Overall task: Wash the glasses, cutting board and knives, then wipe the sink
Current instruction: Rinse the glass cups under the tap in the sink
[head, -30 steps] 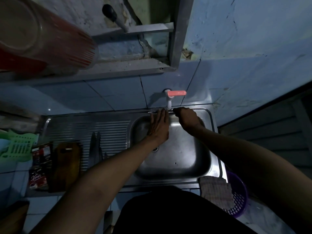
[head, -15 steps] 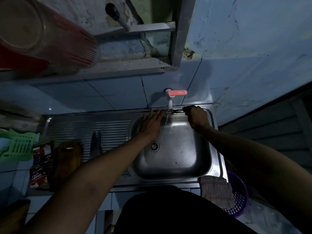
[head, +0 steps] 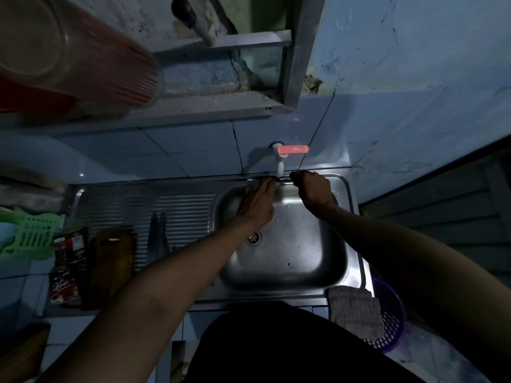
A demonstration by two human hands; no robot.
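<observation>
The sink [head: 293, 261] below both grips is bare steel, smooth and dully glossy, with a ribbed steel draining board [head: 171, 205] left of the left grip. The tap [head: 279, 164] just above the grips looks like white plastic with a matt pink plastic lever. The tiles [head: 193, 150] behind them are glazed and smooth; the wall [head: 414, 64] higher right is rough, flaking paint. Far left of the grips lie a brown wooden cutting board [head: 110, 261], dark metal knives [head: 157, 230], glossy printed sachets [head: 67, 266] and a green plastic basket [head: 30, 236]. Nearer the person, right of the grips, a woven checked cloth [head: 354, 308] overlaps a perforated purple plastic basket [head: 392, 327].
</observation>
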